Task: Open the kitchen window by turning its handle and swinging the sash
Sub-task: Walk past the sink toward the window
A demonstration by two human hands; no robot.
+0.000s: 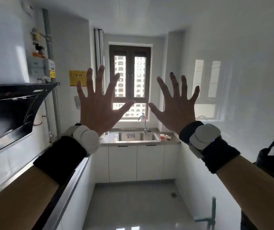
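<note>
The kitchen window (130,52) is at the far end of the narrow room, above the sink. It has a dark brown frame and two tall sashes, both shut. Two slim metal handles (130,78) stand upright on the centre stiles. My left hand (98,103) is raised in front of me with its fingers spread wide, holding nothing, and it overlaps the window's left sash. My right hand (177,105) is raised the same way, just right of the frame. Both hands are far short of the window. Each wrist wears a black band with a white device.
A steel sink (137,136) with a tap (142,121) sits in the counter below the window, a red cup (162,136) beside it. A black range hood (11,112) and a counter edge (70,181) run along the left wall. A glossy white wall bounds the right. Tiled floor (133,205) lies ahead.
</note>
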